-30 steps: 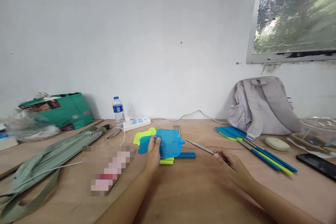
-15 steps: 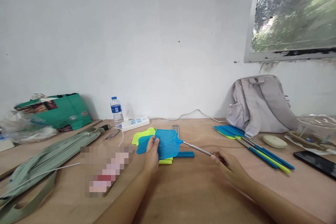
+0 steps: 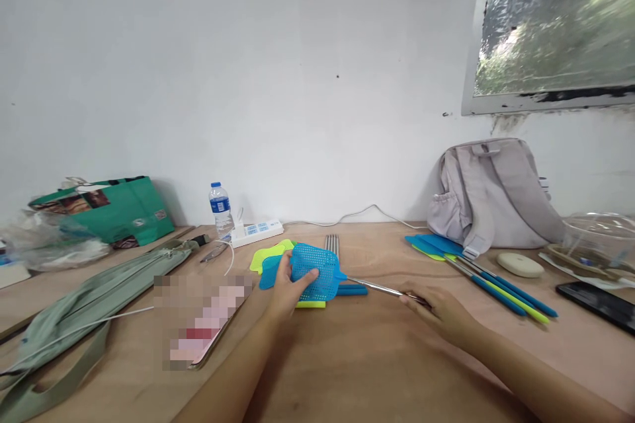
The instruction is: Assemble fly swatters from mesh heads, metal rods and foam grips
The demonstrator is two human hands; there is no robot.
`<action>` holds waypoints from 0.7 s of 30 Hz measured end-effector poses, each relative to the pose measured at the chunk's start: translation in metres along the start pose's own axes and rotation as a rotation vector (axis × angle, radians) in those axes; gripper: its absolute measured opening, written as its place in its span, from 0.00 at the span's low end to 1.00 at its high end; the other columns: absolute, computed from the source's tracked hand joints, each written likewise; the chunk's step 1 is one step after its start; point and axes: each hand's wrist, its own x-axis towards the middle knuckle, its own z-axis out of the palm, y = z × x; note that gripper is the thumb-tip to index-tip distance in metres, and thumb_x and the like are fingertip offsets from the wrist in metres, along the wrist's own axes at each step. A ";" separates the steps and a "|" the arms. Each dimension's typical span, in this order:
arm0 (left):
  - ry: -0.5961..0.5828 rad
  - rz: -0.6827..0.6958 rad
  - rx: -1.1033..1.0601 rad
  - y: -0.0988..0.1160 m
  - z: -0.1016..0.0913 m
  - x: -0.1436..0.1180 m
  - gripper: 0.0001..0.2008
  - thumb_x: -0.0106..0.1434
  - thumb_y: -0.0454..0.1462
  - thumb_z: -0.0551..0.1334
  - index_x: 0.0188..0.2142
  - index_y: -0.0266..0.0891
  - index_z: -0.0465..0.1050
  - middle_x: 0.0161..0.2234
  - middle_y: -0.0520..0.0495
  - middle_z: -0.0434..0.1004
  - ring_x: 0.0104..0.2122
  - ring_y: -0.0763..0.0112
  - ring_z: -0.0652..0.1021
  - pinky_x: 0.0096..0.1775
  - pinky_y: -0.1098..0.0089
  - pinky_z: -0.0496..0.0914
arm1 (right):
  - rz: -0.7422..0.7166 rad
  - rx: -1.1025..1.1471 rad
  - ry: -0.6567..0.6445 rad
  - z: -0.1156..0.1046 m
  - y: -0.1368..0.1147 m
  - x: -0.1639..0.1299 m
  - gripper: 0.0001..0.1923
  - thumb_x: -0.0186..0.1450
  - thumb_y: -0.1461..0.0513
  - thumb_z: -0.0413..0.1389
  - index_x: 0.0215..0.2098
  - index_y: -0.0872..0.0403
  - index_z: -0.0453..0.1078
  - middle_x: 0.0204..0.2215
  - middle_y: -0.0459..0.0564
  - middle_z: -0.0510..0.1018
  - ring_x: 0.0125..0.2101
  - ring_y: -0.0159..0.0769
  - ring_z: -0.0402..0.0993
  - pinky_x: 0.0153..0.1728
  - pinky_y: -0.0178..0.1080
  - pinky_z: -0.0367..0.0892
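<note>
Forearms enter from the bottom edge over a bare wooden table [image 3: 347,370]. Right hand [image 3: 439,314]: closed around the near end of a thin metal rod [image 3: 374,287], which lies low and points left. Left hand [image 3: 290,284]: fingers and thumb pinching the blue mesh swatter head [image 3: 317,271], tilted just above the table. Rod tip meets the neck of the head; whether it is seated in the socket cannot be told. Step in hand, by judgement: joining rod to head. Next move calls for keeping rod and socket in line and pressing the two together without bending the mesh.

Beneath the head: yellow-green swatter heads [image 3: 270,254], blue handle sleeves [image 3: 352,290], spare rods [image 3: 332,243]. Right of centre: finished swatters [image 3: 496,287], just beside a grey backpack [image 3: 491,195]. Far left: green bag [image 3: 114,208]. At the wall: water bottle [image 3: 219,208], power strip [image 3: 258,231].
</note>
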 end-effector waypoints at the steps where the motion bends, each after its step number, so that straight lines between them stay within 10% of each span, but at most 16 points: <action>1: -0.018 -0.001 0.050 0.002 -0.001 -0.001 0.27 0.41 0.39 0.68 0.42 0.42 0.61 0.37 0.49 0.72 0.36 0.65 0.75 0.37 0.66 0.70 | -0.005 -0.004 -0.009 -0.002 0.000 0.000 0.18 0.63 0.51 0.42 0.31 0.51 0.69 0.28 0.49 0.76 0.30 0.38 0.71 0.31 0.37 0.63; 21: -0.092 -0.043 0.344 0.019 -0.012 0.000 0.36 0.38 0.39 0.70 0.49 0.43 0.62 0.50 0.41 0.66 0.47 0.57 0.69 0.44 0.61 0.66 | 0.073 0.176 -0.038 0.015 -0.018 -0.002 0.18 0.62 0.49 0.41 0.26 0.52 0.62 0.18 0.42 0.64 0.22 0.31 0.61 0.23 0.33 0.56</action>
